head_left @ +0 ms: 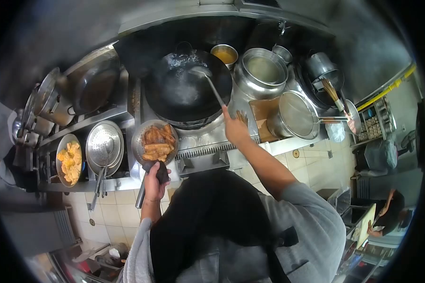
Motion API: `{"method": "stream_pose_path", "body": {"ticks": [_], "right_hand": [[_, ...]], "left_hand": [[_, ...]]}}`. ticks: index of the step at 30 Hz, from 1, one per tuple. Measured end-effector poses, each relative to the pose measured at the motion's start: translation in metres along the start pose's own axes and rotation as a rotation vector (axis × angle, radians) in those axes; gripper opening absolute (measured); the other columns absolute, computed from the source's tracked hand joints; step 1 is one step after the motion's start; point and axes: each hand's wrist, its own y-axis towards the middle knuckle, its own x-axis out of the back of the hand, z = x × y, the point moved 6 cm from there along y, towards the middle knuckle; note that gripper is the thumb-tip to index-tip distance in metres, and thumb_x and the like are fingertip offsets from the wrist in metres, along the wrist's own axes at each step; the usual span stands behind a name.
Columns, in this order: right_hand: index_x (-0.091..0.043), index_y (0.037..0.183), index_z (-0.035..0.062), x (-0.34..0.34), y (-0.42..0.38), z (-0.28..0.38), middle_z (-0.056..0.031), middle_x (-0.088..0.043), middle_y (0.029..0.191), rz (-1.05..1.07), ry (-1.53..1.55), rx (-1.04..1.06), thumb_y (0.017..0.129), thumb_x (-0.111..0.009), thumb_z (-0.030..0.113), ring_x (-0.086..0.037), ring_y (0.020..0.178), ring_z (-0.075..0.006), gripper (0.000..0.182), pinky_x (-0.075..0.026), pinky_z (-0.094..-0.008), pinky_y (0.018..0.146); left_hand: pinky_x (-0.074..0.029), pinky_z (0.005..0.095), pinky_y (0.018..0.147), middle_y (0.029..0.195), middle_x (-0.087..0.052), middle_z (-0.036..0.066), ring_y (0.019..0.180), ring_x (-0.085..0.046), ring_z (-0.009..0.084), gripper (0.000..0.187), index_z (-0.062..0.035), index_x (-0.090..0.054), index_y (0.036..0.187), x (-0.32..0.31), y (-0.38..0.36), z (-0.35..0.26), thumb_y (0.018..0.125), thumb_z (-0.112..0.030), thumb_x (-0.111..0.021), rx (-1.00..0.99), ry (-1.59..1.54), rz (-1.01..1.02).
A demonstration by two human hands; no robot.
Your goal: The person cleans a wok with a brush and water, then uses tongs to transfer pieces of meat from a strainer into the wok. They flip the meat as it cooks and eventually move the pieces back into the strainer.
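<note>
My right hand [235,128] is closed round the handle of a metal ladle [214,89], whose bowl is inside a large black wok [186,101] with steam and some bubbling liquid near its far side. Closer to me, my left hand [154,182] grips a dark cloth [161,172] at the near edge of a metal strainer [136,146]. Browned fried pieces [157,143] lie in that strainer, left of the wok's near edge. The strainer's handle slants down beside my left hand.
Left are a plate of yellow food [71,162], perforated skimmers [104,145] and a dark pan [97,89]. Right are a yellow-liquid pot [225,55], a large pot [264,67], and a mesh strainer [297,114]. Another person's hand [375,231] is far right, by a board.
</note>
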Motion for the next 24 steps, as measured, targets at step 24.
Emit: {"method": "stream_pose_path", "body": {"ticks": [24], "right_hand": [[-0.016, 0.172, 0.0141, -0.018, -0.033, 0.01, -0.0372, -0.071, 0.11, 0.061, 0.209, -0.002, 0.098, -0.046, 0.006, -0.073, 0.105, -0.0487, 0.08, -0.056, -0.0576, 0.098]], "left_hand": [[-0.055, 0.0279, 0.042, 0.097, -0.068, 0.01, 0.076, -0.074, 0.0205, 0.035, -0.0047, -0.057, 0.126, -0.011, -0.009, 0.004, 0.101, -0.027, -0.069, -0.091, 0.049, -0.012]]}}
